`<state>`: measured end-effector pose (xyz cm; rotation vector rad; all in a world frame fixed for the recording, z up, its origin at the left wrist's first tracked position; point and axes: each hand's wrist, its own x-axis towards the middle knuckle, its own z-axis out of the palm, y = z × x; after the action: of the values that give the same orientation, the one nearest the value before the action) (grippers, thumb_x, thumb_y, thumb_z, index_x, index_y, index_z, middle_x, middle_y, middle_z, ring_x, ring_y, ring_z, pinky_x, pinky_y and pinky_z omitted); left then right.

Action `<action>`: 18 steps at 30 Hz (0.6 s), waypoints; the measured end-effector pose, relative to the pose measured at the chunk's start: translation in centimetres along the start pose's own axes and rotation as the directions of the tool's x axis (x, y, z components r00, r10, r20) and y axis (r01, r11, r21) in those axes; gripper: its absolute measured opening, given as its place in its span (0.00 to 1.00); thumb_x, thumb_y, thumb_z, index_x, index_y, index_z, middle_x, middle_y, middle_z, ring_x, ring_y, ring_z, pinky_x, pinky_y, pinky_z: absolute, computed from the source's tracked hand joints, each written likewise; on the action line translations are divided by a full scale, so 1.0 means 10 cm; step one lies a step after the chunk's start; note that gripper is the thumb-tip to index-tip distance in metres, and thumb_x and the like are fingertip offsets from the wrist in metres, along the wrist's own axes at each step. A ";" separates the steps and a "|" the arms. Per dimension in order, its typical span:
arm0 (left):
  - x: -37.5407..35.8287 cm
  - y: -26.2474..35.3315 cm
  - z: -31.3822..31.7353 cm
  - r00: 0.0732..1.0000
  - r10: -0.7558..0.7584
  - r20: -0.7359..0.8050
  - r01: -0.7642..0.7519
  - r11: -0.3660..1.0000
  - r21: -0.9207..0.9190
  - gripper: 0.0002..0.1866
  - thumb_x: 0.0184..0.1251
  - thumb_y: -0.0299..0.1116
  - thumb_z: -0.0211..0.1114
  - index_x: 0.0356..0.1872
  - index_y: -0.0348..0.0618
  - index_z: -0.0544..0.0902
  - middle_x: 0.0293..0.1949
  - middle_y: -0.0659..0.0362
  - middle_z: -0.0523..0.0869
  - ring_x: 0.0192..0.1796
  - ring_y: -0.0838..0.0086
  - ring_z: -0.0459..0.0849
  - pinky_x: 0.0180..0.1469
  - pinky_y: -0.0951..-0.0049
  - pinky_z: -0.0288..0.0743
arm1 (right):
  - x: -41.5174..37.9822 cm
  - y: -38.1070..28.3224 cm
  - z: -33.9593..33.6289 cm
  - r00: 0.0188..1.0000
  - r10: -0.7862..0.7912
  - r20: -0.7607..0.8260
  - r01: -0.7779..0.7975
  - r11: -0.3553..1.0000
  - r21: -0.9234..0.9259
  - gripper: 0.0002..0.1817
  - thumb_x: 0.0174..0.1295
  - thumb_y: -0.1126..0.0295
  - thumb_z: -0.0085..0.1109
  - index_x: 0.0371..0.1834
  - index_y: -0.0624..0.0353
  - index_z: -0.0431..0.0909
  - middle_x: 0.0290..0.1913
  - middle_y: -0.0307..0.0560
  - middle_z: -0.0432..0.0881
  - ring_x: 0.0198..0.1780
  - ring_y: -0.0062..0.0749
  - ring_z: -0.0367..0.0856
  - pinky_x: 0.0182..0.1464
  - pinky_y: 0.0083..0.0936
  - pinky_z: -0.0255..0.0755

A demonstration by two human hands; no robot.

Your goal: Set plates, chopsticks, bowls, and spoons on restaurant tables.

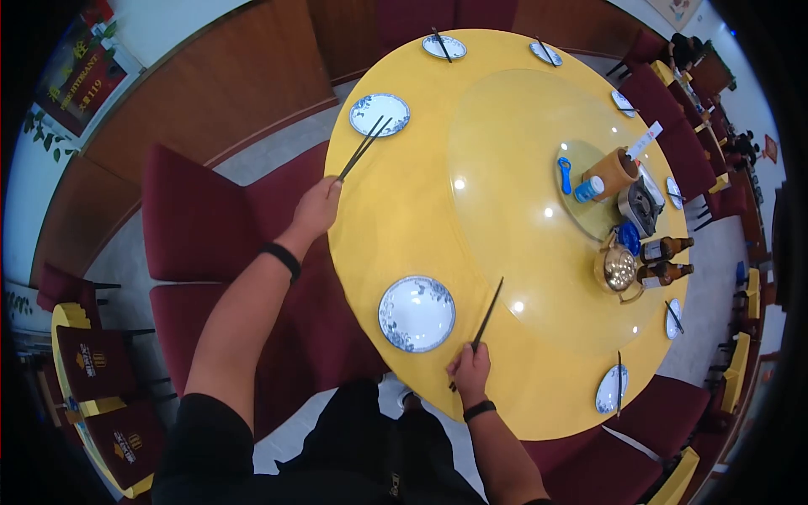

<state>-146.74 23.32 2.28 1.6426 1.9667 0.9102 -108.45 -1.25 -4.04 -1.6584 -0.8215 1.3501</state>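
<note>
My left hand is closed around the lower ends of a pair of dark chopsticks. Their far tips overlap a white plate with blue flowers near the table's left edge. Closer to me, my right hand grips dark chopsticks that point away over the yellow tablecloth. Left of that hand lies another blue-patterned plate with nothing on it. Both hands are at the rim of the round table, and each wrist wears a black band.
More plates with chopsticks, such as the near right one, ring the table. On the glass turntable stand a brass-coloured kettle, brown bottles, a small stove and a brown holder. Maroon chairs line the table.
</note>
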 end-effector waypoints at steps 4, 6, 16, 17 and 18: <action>0.75 0.10 0.12 0.999 0.017 0.040 -0.028 0.957 0.288 0.15 0.74 0.39 0.51 0.49 0.40 0.79 0.43 0.43 0.83 0.48 0.48 0.81 0.49 0.54 0.74 | -0.01 0.01 0.00 0.999 0.005 -0.033 -0.006 0.999 -0.043 0.08 0.71 0.70 0.47 0.33 0.61 0.66 0.17 0.40 0.72 0.15 0.23 0.73 0.18 0.23 0.70; 1.03 0.08 0.24 1.000 -0.003 0.009 0.000 0.938 0.347 0.15 0.74 0.40 0.51 0.49 0.41 0.79 0.44 0.43 0.83 0.49 0.47 0.81 0.50 0.53 0.75 | -0.03 -0.01 0.02 0.999 0.011 -0.053 -0.016 0.996 -0.086 0.08 0.71 0.71 0.47 0.33 0.62 0.66 0.17 0.41 0.73 0.15 0.23 0.73 0.18 0.23 0.70; 1.88 0.00 0.68 0.998 0.006 0.068 -0.049 0.747 0.663 0.12 0.67 0.41 0.61 0.46 0.48 0.83 0.47 0.49 0.81 0.53 0.56 0.80 0.52 0.56 0.77 | -0.03 0.00 0.01 0.996 0.046 -0.076 -0.059 0.982 -0.181 0.07 0.71 0.72 0.48 0.34 0.62 0.68 0.16 0.40 0.75 0.15 0.22 0.76 0.18 0.21 0.70; 1.92 -0.02 0.70 0.998 0.023 0.063 -0.060 0.725 0.686 0.13 0.65 0.41 0.63 0.46 0.48 0.85 0.47 0.49 0.82 0.54 0.56 0.80 0.53 0.56 0.77 | -0.03 0.03 0.00 0.995 0.052 -0.083 -0.067 0.982 -0.178 0.07 0.71 0.72 0.48 0.34 0.62 0.68 0.16 0.40 0.75 0.15 0.22 0.76 0.18 0.21 0.70; 1.95 -0.02 0.70 0.997 0.026 0.075 -0.070 0.725 0.686 0.13 0.65 0.41 0.63 0.46 0.48 0.85 0.47 0.49 0.82 0.54 0.56 0.80 0.53 0.56 0.77 | -0.03 0.05 -0.01 0.996 0.039 -0.074 -0.051 0.986 -0.158 0.07 0.70 0.72 0.48 0.34 0.62 0.68 0.16 0.40 0.75 0.15 0.22 0.76 0.18 0.21 0.70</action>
<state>-146.24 43.74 -1.02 2.0689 2.3923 0.0942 -108.43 -1.80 -4.37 -1.8479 -0.8742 1.2763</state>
